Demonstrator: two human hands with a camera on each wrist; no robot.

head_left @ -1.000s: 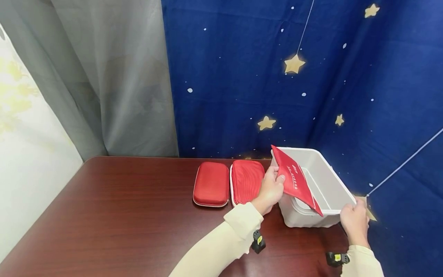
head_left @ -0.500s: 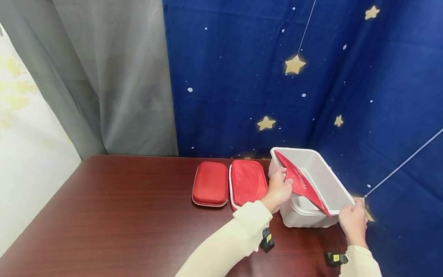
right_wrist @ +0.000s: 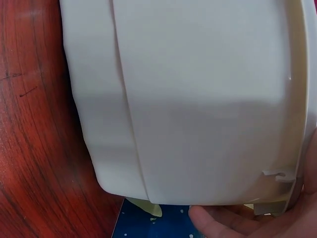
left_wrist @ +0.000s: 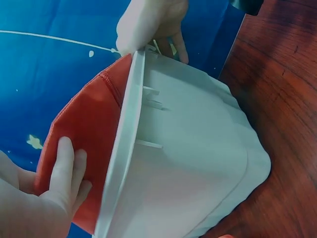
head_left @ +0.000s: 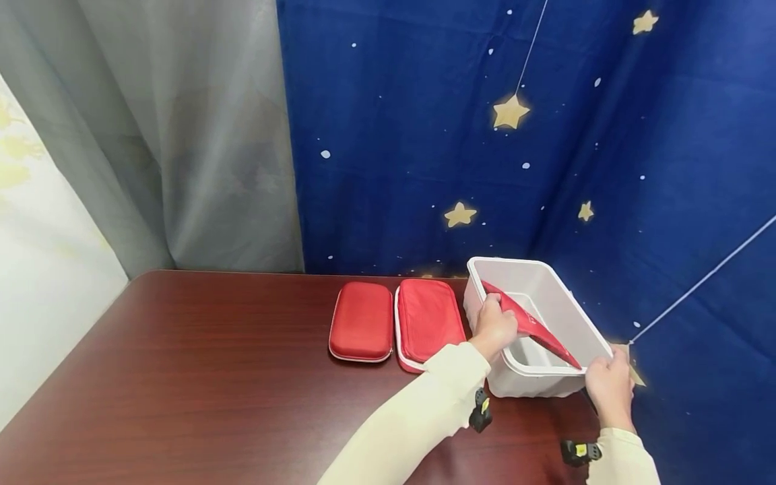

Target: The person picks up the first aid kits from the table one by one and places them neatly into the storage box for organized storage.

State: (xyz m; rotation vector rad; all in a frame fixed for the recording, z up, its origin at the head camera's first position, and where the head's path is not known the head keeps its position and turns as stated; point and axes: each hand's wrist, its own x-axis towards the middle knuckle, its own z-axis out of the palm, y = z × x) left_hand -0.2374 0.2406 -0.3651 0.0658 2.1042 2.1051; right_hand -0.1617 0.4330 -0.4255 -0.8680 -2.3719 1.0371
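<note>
A flat red pouch (head_left: 527,325) with white print leans slantwise into the mouth of a white plastic bin (head_left: 533,386). My left hand (head_left: 496,325) pinches the pouch near its upper edge, over the bin's left side. In the left wrist view, the fingers of that hand (left_wrist: 62,186) lie along the face of the pouch (left_wrist: 91,119), beside the bin's rim. My right hand (head_left: 611,386) grips the bin's near right corner. From the right wrist view, its fingers (right_wrist: 218,223) curl under the rim against the outer wall of the bin (right_wrist: 198,99).
Left of the bin, a red zip case (head_left: 429,320) with a pale edge and a smooth red hard case (head_left: 362,320) lie side by side on the brown table (head_left: 212,364). Behind the table hang a grey curtain (head_left: 224,168) and a blue curtain (head_left: 394,135) with stars.
My left hand has moved right and tipped the pouch from lying across the rim down into the bin's opening. The right hand stays at the corner of the bin.
</note>
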